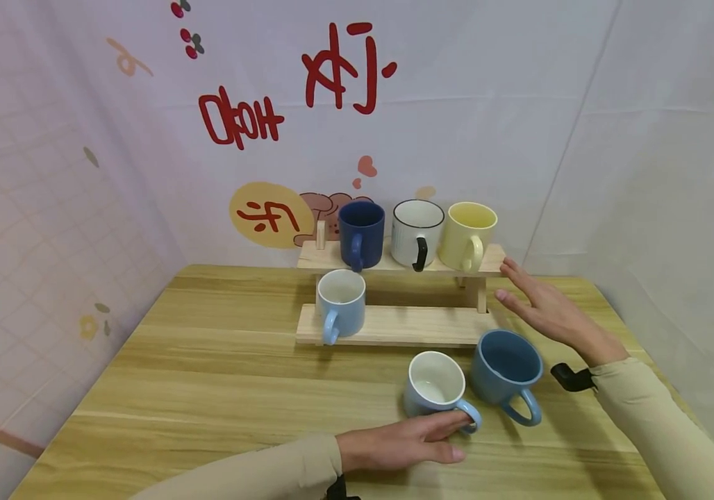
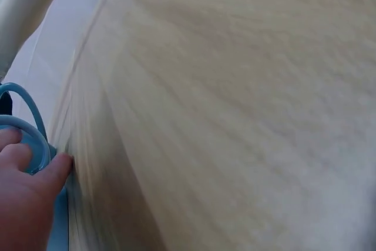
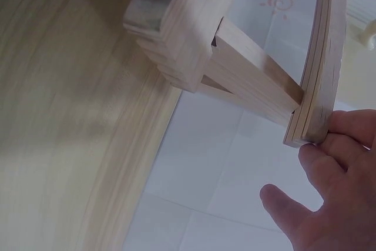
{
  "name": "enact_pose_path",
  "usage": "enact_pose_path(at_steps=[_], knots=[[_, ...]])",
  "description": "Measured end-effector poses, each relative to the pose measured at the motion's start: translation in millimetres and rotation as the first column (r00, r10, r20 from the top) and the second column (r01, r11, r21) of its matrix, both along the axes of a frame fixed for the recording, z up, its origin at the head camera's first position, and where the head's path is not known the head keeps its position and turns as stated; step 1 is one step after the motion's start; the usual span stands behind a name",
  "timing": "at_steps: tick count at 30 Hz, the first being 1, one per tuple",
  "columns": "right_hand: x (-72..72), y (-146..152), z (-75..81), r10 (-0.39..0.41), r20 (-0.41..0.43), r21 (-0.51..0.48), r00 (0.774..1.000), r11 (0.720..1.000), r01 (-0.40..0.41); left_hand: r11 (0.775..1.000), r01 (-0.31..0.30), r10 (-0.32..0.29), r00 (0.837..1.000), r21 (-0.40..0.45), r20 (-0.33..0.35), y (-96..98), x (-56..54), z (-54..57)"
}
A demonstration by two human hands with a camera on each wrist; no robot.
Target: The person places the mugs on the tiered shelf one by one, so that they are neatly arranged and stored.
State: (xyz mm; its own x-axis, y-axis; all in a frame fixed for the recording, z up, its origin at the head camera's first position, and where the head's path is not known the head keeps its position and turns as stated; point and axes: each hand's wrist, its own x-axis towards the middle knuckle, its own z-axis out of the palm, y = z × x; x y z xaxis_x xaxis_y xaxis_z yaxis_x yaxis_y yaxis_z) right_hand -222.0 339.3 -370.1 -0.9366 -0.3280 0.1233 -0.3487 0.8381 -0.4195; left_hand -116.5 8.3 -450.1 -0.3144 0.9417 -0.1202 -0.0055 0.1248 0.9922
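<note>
While right hand (image 1: 541, 312) touches wood (image 3: 324, 86), round mugs (image 1: 499, 378) stand.

Soft, even light, faint shadows on the tabletop (image 1: 219, 375), left wrist view blurred, right wrist view dimmer

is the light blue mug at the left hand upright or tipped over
Upright: the light blue mug stands on the table, its rim facing up in the head view.
</note>
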Motion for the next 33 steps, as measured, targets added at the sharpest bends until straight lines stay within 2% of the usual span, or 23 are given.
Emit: enact_pose_path(at_steps=[5, 10, 16, 26, 30, 33], knots=[[1.5, 0, -0.3, 0.001, -0.011, -0.002, 1.0, 1.0, -0.001, 1.0, 0.001, -0.001, 0.999, 0.01, -0.04, -3.0, 0.3, -1.5], [0.9, 0, -0.4, 0.01, -0.012, -0.008, 1.0, 1.0, -0.01, 1.0, -0.019, 0.019, 0.996, 0.006, -0.092, -13.4, -0.5, 2.1], [0.5, 1, -0.4, 0.016, -0.006, -0.007, 1.0, 1.0, -0.016, 0.998, -0.067, 0.068, 0.995, 0.017, -0.075, -29.8, -1.8, 6.8], [0.1, 1, -0.9, 0.016, -0.003, -0.005, 1.0, 1.0, -0.016, 0.99, -0.141, 0.14, 0.988, -0.016, -0.07, -53.6, -11.3, 9.4], [-0.6, 1, -1.4, 0.022, -0.01, -0.014, 1.0, 1.0, -0.023, 0.983, -0.186, 0.185, 0.981, -0.003, -0.062, -59.5, -13.9, 8.0], [-1.0, 1, -1.8, 0.023, -0.014, -0.017, 1.0, 1.0, -0.023, 0.972, -0.235, 0.235, 0.97, 0.006, -0.067, -62.5, -14.3, 7.1]])
